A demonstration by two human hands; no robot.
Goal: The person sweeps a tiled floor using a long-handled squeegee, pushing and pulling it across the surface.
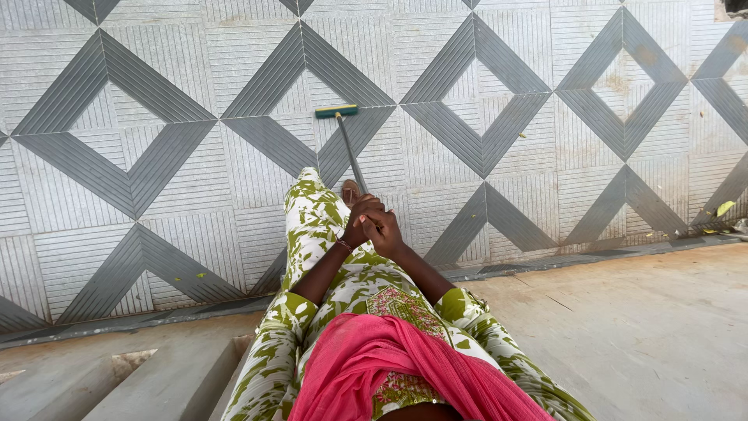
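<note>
The floor (pixel 545 117) filled most of the view: large pale tiles ribbed with fine parallel grooves, crossed by darker grey bands that met in diamond and chevron shapes. Faint brownish stains showed on the tiles toward the upper right, and a few small yellow-green leaves (pixel 725 208) lay scattered along the right edge and lower left. Nearer the person, the tiling ended at a dark narrow border strip, beyond which ran a plain, dusty concrete ledge (pixel 639 327) with a thin crack across it. At the lower left, bare concrete steps (pixel 156 382) dropped away.

A broom (pixel 348 148) rested on the tiles, its green and yellow head set flat on the floor at the meeting point of two grey bands, its dark handle sloping back toward the person. Both hands were clenched around the top of that handle, one just beside the other: the left hand (pixel 357 222) wrapped it with a thin bracelet at the wrist, and the right hand (pixel 384 231) gripped it touching the left, fingers folded over. Just above the hands, a bare foot peeped out past the hem of the garment.

The person wore a green and white patterned dress (pixel 312 226), with a pink scarf (pixel 389 359) draped across the front at the bottom of the view.
</note>
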